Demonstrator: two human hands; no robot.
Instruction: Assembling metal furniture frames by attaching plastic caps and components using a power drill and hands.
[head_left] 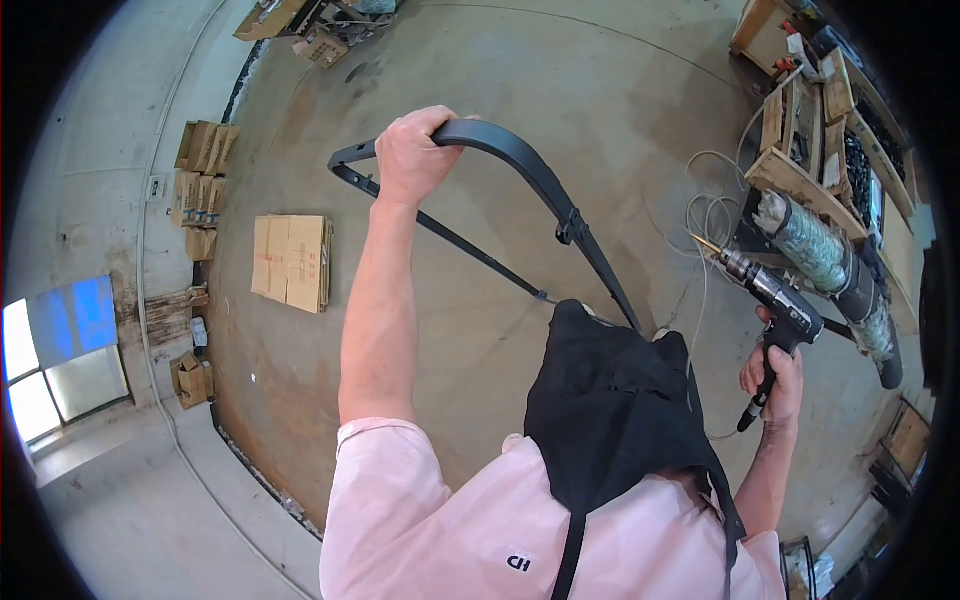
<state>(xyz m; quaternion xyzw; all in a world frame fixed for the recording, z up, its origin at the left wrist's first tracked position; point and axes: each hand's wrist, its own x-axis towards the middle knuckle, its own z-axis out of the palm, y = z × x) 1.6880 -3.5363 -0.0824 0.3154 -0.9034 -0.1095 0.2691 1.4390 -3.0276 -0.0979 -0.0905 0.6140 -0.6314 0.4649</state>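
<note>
With my left arm stretched forward, my left hand [415,150] is closed round the top of a black bent metal frame [515,150]. The frame curves down to the right and ends near my feet, partly hidden behind my black apron [620,390]. A thin straight bar of it runs from the far left end toward my legs. Out to the right, my right hand [775,380] is wrapped round the grip of a black pistol drill [785,300]. Its gold-coloured bit points forward and left, apart from the frame. A fitting shows below the grip.
A wooden rack with bins [830,150] stands at the right, beside wrapped rolls [820,250]. A thin hose [710,205] lies coiled near it. Flattened cardboard [290,262] lies on the floor at left; several boxes [200,200] line the wall.
</note>
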